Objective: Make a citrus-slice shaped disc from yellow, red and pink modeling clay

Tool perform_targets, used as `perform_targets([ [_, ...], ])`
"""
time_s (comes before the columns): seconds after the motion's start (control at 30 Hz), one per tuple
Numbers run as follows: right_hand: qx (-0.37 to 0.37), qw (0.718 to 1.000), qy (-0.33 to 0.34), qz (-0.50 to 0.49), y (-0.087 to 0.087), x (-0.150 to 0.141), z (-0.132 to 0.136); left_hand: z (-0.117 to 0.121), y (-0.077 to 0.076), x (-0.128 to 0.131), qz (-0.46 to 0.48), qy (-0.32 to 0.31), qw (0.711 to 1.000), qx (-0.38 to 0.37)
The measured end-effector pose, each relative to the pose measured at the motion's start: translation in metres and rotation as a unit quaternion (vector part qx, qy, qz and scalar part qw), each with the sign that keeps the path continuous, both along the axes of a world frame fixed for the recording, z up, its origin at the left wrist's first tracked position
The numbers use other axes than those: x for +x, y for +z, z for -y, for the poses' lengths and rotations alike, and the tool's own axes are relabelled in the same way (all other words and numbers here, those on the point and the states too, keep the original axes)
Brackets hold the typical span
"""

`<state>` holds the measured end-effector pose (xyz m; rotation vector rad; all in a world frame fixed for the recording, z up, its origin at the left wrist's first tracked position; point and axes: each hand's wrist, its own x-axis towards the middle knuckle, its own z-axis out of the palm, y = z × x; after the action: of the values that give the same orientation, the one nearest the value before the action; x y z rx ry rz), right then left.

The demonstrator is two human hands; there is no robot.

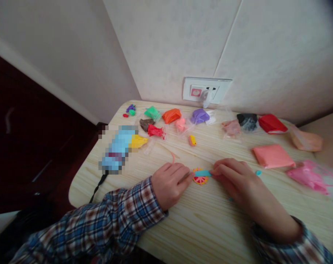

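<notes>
A: Containers first. Contents?
B: Clear plastic bags along the rear of the table (199, 220), soft lumps inside: green lump (152, 113), pale pink lump (180, 125), black lump (247, 121). Red lump (156, 131) and brown lump (147, 124) lie side by side, also in clear film. Bright pink lump (309, 175), at the right, sits in a crumpled bag.
A: Packets?
B: Orange packet (171, 116), purple packet (200, 116), red packet (272, 124); salmon packet (273, 156) nearer the person — flat, squarish.
A: Position of the blue strip (204, 173)?
B: Between the hands, spanning the gap, directly above or on the yellow-and-red disc (200, 180). Contact with the disc: cannot tell.
A: State of each hand?
B: Left hand (170, 185): fingertips pinched on the strip's left end. Right hand (237, 179): thumb and fingers pressed together on its right end.
A: Other items nearby?
B: Small yellow-and-pink piece (192, 140) beyond the disc; thin pink strand (173, 157) just beyond the left hand — no hand pinching it. Small blue bit (258, 172) right of the right hand.
</notes>
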<state>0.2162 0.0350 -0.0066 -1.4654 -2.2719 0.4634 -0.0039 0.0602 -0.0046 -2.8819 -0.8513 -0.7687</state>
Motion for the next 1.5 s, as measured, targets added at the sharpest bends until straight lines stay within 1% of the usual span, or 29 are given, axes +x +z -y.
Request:
perform_targets([
  [0.13, 0.003, 1.000, -0.001, -0.005, -0.003, 0.000, 0.000, 0.001, -0.005, -0.002, -0.007, 0.008, 1.000, 0.004],
  [0.23, 0.021, 1.000, -0.005, -0.020, -0.005, 0.001, -0.001, 0.001, -0.010, -0.004, 0.017, 0.011, 1.000, 0.009],
  [0.33, 0.028, 0.999, -0.020, -0.035, -0.007, 0.003, -0.003, 0.001, -0.010, -0.003, 0.050, 0.036, 0.998, 0.019],
  [0.37, 0.029, 0.998, -0.027, -0.039, -0.007, 0.004, -0.003, 0.000, -0.008, -0.003, 0.056, 0.058, 0.997, 0.021],
  [0.43, 0.033, 0.998, -0.037, -0.044, -0.009, 0.006, -0.005, -0.005, -0.003, -0.006, 0.046, 0.128, 0.991, 0.019],
  [0.5, 0.037, 0.998, -0.039, -0.042, -0.012, 0.007, -0.006, -0.017, 0.002, -0.013, 0.015, 0.211, 0.977, 0.011],
  [0.57, 0.037, 0.998, -0.040, -0.037, -0.015, 0.008, -0.006, -0.034, 0.002, -0.026, 0.001, 0.285, 0.959, 0.009],
  [0.6, 0.036, 0.998, -0.039, -0.033, -0.017, 0.008, -0.005, -0.042, 0.001, -0.032, -0.001, 0.311, 0.950, 0.000],
  [0.67, 0.037, 0.998, -0.039, -0.029, -0.018, 0.007, -0.005, -0.056, -0.003, -0.045, 0.014, 0.331, 0.944, -0.014],
  [0.77, 0.035, 0.998, -0.043, -0.031, -0.017, 0.006, -0.004, -0.064, -0.005, -0.053, 0.026, 0.321, 0.947, -0.013],
  [0.83, 0.029, 0.998, -0.045, -0.032, -0.014, 0.004, -0.004, -0.062, -0.001, -0.051, 0.042, 0.310, 0.950, 0.017],
  [0.9, 0.026, 0.998, -0.041, -0.032, -0.011, 0.002, -0.004, -0.055, 0.004, -0.044, 0.062, 0.276, 0.958, 0.045],
  [0.93, 0.022, 0.999, -0.039, -0.030, -0.009, 0.001, -0.004, -0.051, 0.006, -0.040, 0.071, 0.240, 0.967, 0.043],
  [1.03, 0.012, 0.999, -0.029, -0.023, -0.005, -0.002, -0.004, -0.038, 0.005, -0.026, 0.067, 0.077, 0.995, 0.020],
  [1.07, 0.012, 0.999, -0.025, -0.023, -0.004, -0.002, -0.004, -0.034, 0.003, -0.022, 0.061, 0.029, 0.998, 0.010],
  [1.13, 0.016, 0.999, -0.022, -0.026, -0.004, -0.004, -0.003, -0.027, -0.001, -0.017, 0.052, -0.030, 0.998, -0.012],
  [1.2, 0.018, 0.999, -0.023, -0.030, -0.004, -0.004, -0.003, -0.023, -0.004, -0.014, 0.045, -0.052, 0.997, -0.038],
  [1.33, 0.012, 0.999, -0.032, -0.035, -0.003, -0.006, -0.003, -0.020, -0.002, -0.013, 0.018, -0.062, 0.994, -0.083],
  [1.5, 0.000, 0.998, -0.044, -0.039, -0.002, -0.009, -0.003, -0.016, 0.001, -0.010, 0.000, -0.059, 0.994, -0.090],
])
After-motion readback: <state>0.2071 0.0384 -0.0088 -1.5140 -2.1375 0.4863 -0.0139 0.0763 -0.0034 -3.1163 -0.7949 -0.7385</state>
